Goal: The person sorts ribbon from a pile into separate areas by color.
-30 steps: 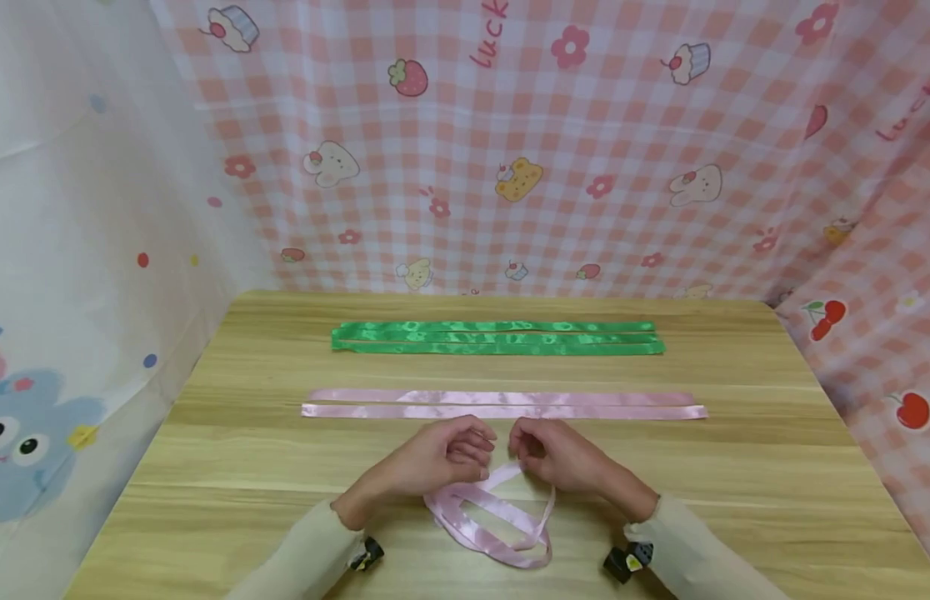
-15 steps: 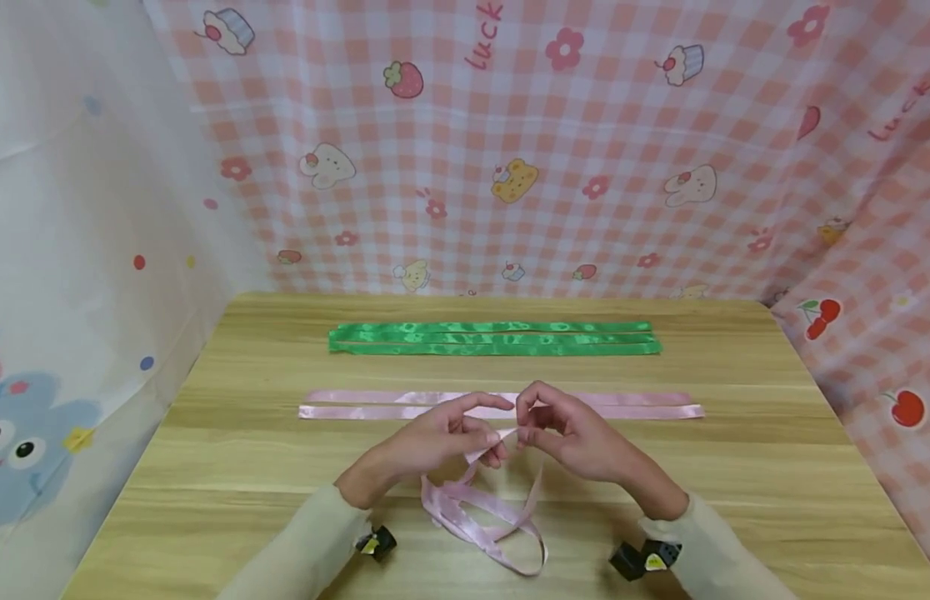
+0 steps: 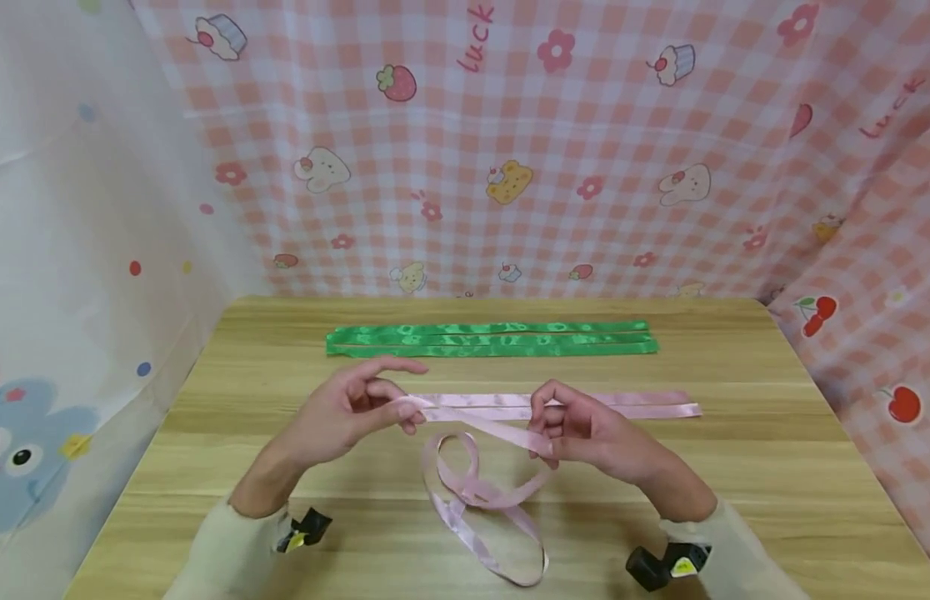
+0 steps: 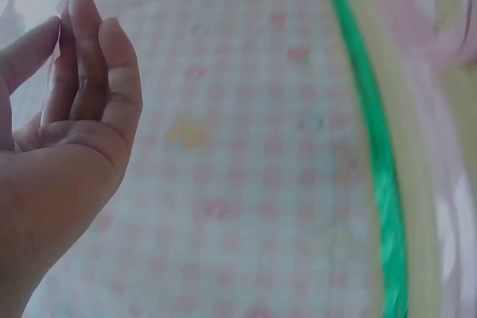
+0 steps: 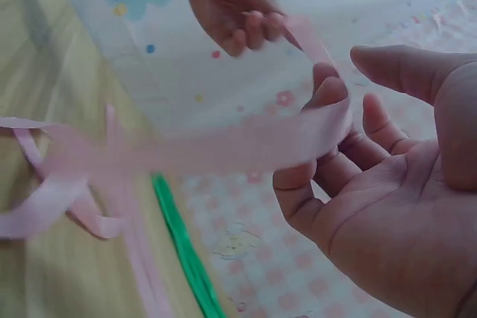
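Scene: a person sits at a wooden counter (image 3: pixel 210 467), both hands raised just above its near half, seen from a head camera and two wrist cameras.

Left hand: the left hand (image 3: pixel 345 410) pinches one end of a pink ribbon (image 3: pixel 480 492) between thumb and fingertips. The index finger points out straight above the pinch and the other fingers curl in.

Right hand: the right hand (image 3: pixel 577 427) has its fingers curled round the same pink ribbon further along its length. In the right wrist view the ribbon passes over those bent fingers (image 5: pixel 320 176), with the thumb held apart above.

Between the hands: a short, nearly straight stretch of the pink ribbon spans the gap, sloping down slightly from the left hand to the right hand.

Rest of the pink ribbon: it hangs below the hands in loose loops that lie on the counter near the middle of the near edge, the strands crossing over one another.

Flat pink ribbons (image 3: pixel 645 406): two strips lie side by side across the middle of the counter, just beyond the hands and partly hidden by them.

Green ribbons (image 3: pixel 487 340): laid flat side by side, parallel to the far edge and close to it.

Backdrop: pink checked cloth (image 3: pixel 585 125) with cartoon prints hangs behind the far edge.
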{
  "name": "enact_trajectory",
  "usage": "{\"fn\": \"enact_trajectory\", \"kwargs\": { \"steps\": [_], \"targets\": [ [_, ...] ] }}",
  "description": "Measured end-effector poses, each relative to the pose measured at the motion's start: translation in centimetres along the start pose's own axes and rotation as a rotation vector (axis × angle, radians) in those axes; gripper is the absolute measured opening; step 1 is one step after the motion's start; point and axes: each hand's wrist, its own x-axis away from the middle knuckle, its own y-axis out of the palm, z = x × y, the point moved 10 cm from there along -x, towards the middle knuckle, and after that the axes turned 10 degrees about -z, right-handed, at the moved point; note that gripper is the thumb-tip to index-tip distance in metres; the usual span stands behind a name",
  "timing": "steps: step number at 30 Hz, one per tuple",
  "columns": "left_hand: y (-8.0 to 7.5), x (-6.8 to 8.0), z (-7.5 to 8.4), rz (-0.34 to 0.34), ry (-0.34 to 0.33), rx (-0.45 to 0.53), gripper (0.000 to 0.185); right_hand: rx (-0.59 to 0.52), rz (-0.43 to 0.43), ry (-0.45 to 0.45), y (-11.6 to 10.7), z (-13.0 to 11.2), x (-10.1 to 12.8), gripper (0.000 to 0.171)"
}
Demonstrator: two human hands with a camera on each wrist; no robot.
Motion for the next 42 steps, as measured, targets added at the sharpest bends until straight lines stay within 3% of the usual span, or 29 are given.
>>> {"fn": "enact_trajectory", "kwargs": {
  "steps": [7, 9, 13, 16, 21, 29, 31, 34, 37, 42],
  "targets": [
    [-4.8, 4.2, 0.8, 0.183, -0.003, 0.002, 0.046, 0.054, 0.024, -0.041, -1.4, -1.9, 1.0, 0.017],
    [-6.0, 5.3, 0.5, 0.224, 0.018, 0.070, 0.047, 0.077, 0.042, -0.041, -1.9, -2.4, 1.6, 0.017],
    [-7.6, 7.3, 0.1, 0.255, 0.136, 0.251, 0.048, 0.125, 0.045, -0.102, -2.7, -4.1, 2.7, 0.020],
    [-8.7, 8.4, -0.3, 0.304, 0.148, 0.312, 0.047, 0.159, 0.051, -0.142, -3.4, -5.3, 4.0, 0.024],
    [-10.4, 9.7, -2.3, 0.394, 0.034, 0.326, 0.042, 0.250, 0.151, -0.041, -5.7, -5.4, 7.0, 0.026],
    [-12.3, 12.0, -6.7, 0.462, -0.088, 0.405, 0.034, 0.331, 0.270, 0.144, -9.6, -3.5, 11.6, 0.016],
    [-12.9, 12.6, -8.0, 0.511, -0.160, 0.356, 0.030, 0.344, 0.301, 0.185, -10.5, -2.8, 12.7, 0.013],
    [-13.3, 13.5, -9.8, 0.560, -0.326, 0.207, 0.021, 0.383, 0.355, 0.250, -11.9, -1.6, 14.3, 0.007],
    [-13.5, 14.0, -11.1, 0.570, -0.476, 0.060, 0.028, 0.420, 0.402, 0.315, -13.2, -0.1, 15.7, 0.008],
    [-13.9, 14.3, -12.6, 0.595, -0.579, -0.036, 0.045, 0.468, 0.480, 0.418, -15.0, 2.2, 18.1, 0.013]
  ]
}}
